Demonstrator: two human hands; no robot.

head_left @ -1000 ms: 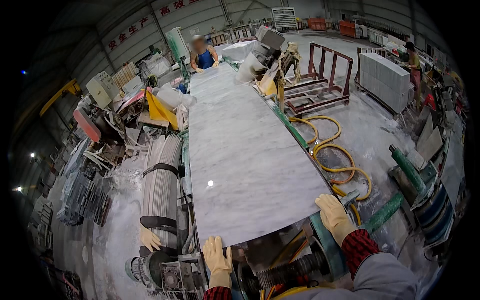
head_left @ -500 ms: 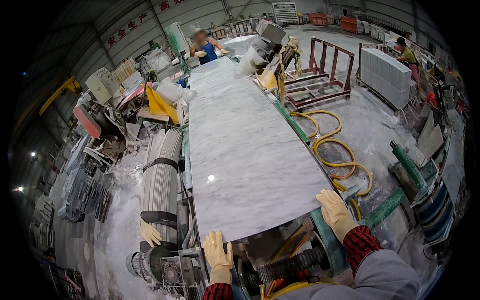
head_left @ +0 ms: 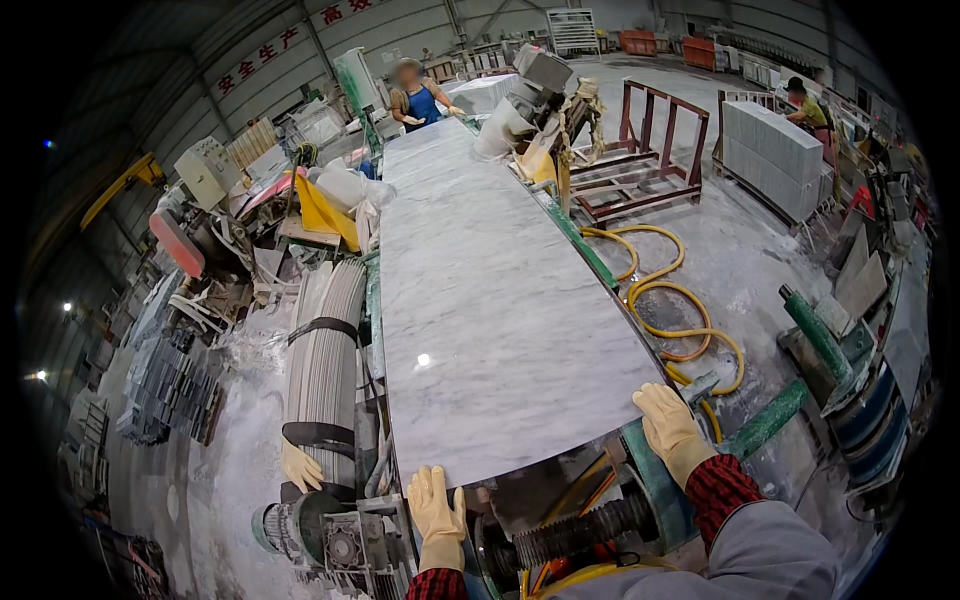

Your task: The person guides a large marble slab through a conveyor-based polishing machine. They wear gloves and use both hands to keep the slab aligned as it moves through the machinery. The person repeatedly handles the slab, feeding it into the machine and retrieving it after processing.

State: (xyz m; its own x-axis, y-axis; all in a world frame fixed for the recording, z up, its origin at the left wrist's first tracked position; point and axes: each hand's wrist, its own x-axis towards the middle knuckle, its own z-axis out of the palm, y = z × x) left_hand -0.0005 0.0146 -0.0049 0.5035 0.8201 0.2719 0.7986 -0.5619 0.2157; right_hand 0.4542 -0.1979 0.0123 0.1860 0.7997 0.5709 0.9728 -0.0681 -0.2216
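A long polished slab point(head_left: 490, 320), white with grey veins, lies flat on a green-framed machine bed point(head_left: 583, 245) and runs away from me. My left hand point(head_left: 437, 515), in a cream rubber glove, rests at the slab's near left corner with its fingers stretched forward and the thumb apart. At the near right corner lies my right hand point(head_left: 672, 428), gloved alike, its fingers extended over the slab's edge. Neither hand appears to be closed round anything. Below the near edge shows a dark ribbed roller shaft point(head_left: 585, 530).
At the slab's far end stands a person point(head_left: 418, 95) in a blue apron. A strapped bundle of pale strips point(head_left: 325, 350), with a loose glove point(head_left: 300, 467) against it, and a motor point(head_left: 290, 525) flank the left. Yellow hose point(head_left: 660, 290) coils on the right floor near a red-brown metal rack point(head_left: 650, 160).
The person at the far end has straightened a little and shifted slightly right. My hands keep their places at the slab's near corners. The view has tilted very slightly.
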